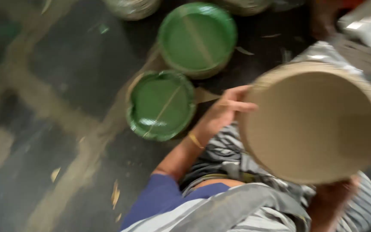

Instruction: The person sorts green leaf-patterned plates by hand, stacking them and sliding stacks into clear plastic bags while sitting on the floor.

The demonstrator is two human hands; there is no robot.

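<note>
L hand (222,112) grip closed on left rim of a stack of tan round plates (312,124), held tilted over the lap. R hand (333,195) grips the stack's bottom edge, fingers mostly hidden. Two green plate stacks (162,105) (196,36) on floor (56,107) just left of it.

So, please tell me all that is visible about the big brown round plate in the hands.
The brown round plate looks like plain cardboard or paper, with a raised ribbed rim and a flat middle. It is tilted, held above the lap. The left hand grips its left edge and the right hand its lower edge. The picture is blurred.
</note>
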